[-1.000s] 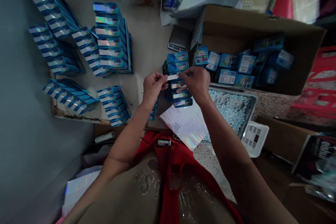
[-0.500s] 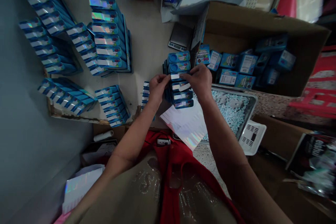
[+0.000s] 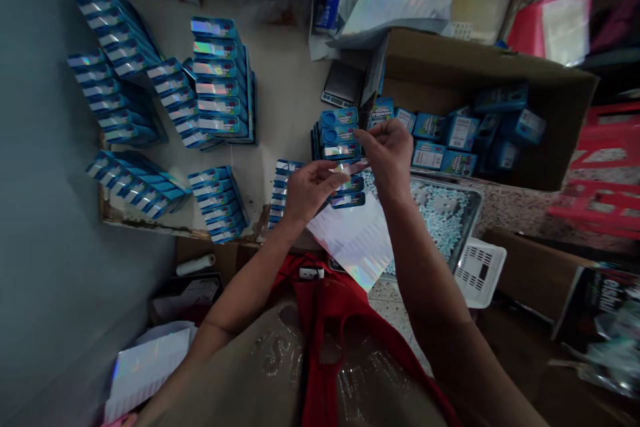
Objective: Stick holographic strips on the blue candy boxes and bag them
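The left hand (image 3: 311, 192) pinches a thin whitish strip (image 3: 353, 166), lengthwise toward the tabletop's (image 3: 283, 90) right edge. I can't tell the right hand's (image 3: 391, 155) grip.

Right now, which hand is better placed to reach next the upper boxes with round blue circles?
Probably the right hand: its fingertips are beside the lower of these boxes, while the left hand sits lower in the picture.

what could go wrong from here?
1. The left hand has a thin strip at its fingertips, over the row of blue boxes; it could land crooked.
2. The boxes stand close together near the right hand, so a bump might shift several.
3. The white sheet lies between the forearms and could get dragged.
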Tool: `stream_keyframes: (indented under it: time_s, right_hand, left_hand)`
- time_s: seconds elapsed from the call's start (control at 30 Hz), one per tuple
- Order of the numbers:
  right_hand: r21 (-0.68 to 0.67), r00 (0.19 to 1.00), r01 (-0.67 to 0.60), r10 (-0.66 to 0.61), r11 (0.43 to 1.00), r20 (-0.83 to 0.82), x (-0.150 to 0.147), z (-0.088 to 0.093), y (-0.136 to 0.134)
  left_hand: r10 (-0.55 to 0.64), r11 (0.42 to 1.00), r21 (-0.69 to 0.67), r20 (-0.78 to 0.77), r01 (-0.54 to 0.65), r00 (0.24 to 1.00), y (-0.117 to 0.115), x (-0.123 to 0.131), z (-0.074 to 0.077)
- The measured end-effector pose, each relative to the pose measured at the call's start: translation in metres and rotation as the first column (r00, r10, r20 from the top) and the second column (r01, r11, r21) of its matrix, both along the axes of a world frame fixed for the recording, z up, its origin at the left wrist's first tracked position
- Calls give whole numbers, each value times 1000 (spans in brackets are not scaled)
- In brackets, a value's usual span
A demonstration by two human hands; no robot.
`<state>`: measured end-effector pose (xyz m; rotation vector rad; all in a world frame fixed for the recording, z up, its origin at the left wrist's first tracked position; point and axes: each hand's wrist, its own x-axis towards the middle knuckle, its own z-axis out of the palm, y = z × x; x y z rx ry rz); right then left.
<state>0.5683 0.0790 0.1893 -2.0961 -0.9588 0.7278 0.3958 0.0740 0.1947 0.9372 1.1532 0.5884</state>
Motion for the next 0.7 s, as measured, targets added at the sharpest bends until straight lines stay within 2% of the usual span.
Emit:
stream_keyframes:
  time_s: [0.17,0.3,0.37,0.5,0.6,0.7]
  right_hand:
    - [34,992,-60,63,998,-108,-4,-2,-2]
    - [33,971,-87,92,996,-220,2,-11,-2]
    - [24,979,-89,92,996,-184,5,-18,4]
    - [-4,993,-113,114,994,17,6,-29,20]
    - [-55,985,-126,131,990,111,6,-35,28]
    - [-100,983,-118,130,988,132,5,-39,31]
  left_hand:
    - [62,997,53,-18,-61,998,11,0,-4]
    - [-17,991,131,-91,29,996,37,-14,-16]
    - [-57,986,149,-150,80,987,53,-18,-23]
    - [-76,976,182,-248,123,966,79,-15,-40]
    - [-82,974,180,-290,139,953,90,-11,-48]
    - [-85,974,176,-313,146,946,94,-9,-52]
